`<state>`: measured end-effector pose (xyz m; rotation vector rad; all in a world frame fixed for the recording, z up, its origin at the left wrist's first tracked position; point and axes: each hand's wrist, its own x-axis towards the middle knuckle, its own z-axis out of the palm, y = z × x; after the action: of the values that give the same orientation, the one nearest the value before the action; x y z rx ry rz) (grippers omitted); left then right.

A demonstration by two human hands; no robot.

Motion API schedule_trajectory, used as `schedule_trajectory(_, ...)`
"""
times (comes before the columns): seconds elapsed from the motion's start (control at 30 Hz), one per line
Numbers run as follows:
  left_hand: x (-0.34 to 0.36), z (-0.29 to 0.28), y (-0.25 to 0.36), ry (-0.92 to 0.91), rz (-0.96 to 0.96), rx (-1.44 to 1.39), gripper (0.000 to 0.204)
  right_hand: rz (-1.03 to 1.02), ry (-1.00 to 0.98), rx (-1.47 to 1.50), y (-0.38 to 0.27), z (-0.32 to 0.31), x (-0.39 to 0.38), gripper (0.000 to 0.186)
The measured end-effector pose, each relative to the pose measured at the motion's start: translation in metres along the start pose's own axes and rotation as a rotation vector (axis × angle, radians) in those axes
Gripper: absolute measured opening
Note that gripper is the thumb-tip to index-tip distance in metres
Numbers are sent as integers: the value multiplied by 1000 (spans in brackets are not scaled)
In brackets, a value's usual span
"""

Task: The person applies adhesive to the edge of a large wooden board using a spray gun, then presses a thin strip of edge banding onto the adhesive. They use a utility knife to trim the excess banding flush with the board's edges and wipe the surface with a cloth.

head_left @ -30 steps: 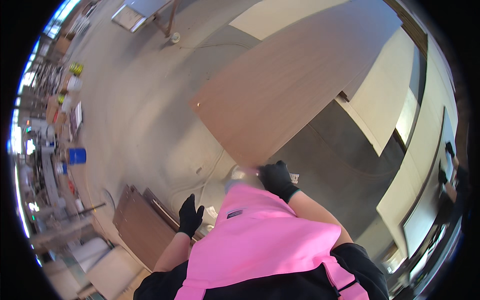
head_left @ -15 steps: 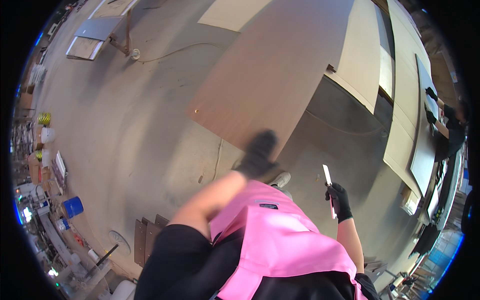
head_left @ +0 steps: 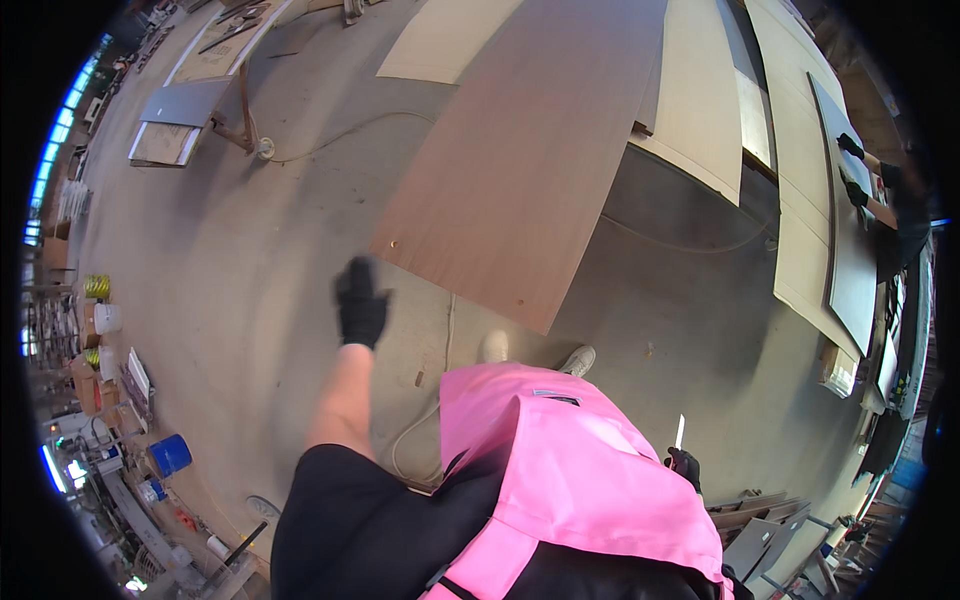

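A long brown board stretches away in front of me, with a small round hole near each of its near corners. Just off its left near corner is my left hand, in a black glove. Its fingers point away from me, the thumb stands apart, and nothing shows in its grasp. Low at my right side, my right hand, also gloved in black, is closed on a knife whose slim pale blade points up. The apron hides part of that hand and the handle.
Pale boards lie beyond the brown board on the right. At the far right a co-worker's gloved hands rest on a grey panel. A cable runs over the floor by my shoes. Stacked panels stand far left, a blue bucket lower left.
My left hand has swung left, from over the board's near edge to beyond its left corner. The right hand with the knife has dropped nearer my side.
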<state>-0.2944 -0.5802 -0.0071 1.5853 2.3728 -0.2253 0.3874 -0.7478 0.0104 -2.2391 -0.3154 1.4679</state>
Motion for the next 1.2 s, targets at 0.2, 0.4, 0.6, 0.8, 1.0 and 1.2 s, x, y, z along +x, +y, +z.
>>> schedule_trajectory(0.2, -28, 25, -93, 253, -458, -19, 60, -55, -182, 76, -52, 46, 33, 17)
schedule_trajectory(0.4, 15, 45, -16, 425, -181, -607, 63, -225, -503, 44, -138, 132, 34, 26)
schedule_trajectory(0.6, 94, 30, 11, 186, -219, -1184, 62, -243, -520, -37, -174, 200, 12, 10)
schedule_trajectory(0.8, 112, 34, 17, 186, -206, -1125, 43, -256, -662, 88, -182, 237, -1, 23)
schedule_trajectory(1.0, 88, 8, 40, -70, -361, -1182, 53, -230, -757, 7, -191, 262, 13, 22)
schedule_trajectory(1.2, 64, 6, 69, -130, -313, -980, 59, -204, -880, 243, -194, 281, 26, 14)
